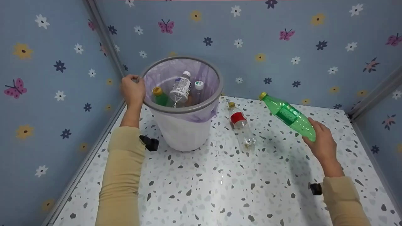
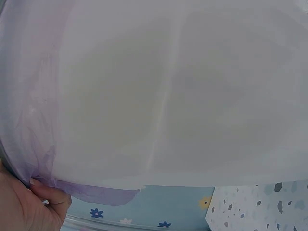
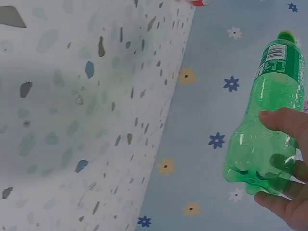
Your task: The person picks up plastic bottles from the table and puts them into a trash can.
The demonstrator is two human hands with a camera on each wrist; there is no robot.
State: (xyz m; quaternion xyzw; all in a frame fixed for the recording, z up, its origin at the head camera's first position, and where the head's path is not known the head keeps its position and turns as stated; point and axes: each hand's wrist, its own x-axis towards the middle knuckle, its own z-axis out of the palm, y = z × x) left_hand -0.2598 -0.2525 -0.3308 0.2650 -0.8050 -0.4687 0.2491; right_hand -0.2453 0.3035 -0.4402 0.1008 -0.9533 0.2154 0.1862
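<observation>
My right hand (image 1: pixel 322 141) holds a green plastic bottle (image 1: pixel 288 113) by its base, above the floor, its yellow cap pointing up and to the left. In the right wrist view the thumb lies across the green bottle (image 3: pixel 269 96). At the left, my left hand (image 1: pixel 134 90) grips the rim of a white trash bin (image 1: pixel 185 133) lined with a thin purple bag (image 1: pixel 205 73). The left wrist view shows the thumb and fingers at the rim beside the purple liner (image 2: pixel 103 192). Right of the bin, a clear bottle (image 1: pixel 240 122) with a red label and yellow cap lies on the floor.
Inside the bin are a clear bottle (image 1: pixel 180 86) with a white label, a white-capped bottle (image 1: pixel 198 89) and a green bottle (image 1: pixel 160 99) with a yellow cap. Blue flowered walls (image 1: pixel 251 40) enclose the speckled floor (image 1: pixel 226 194) at the back and both sides.
</observation>
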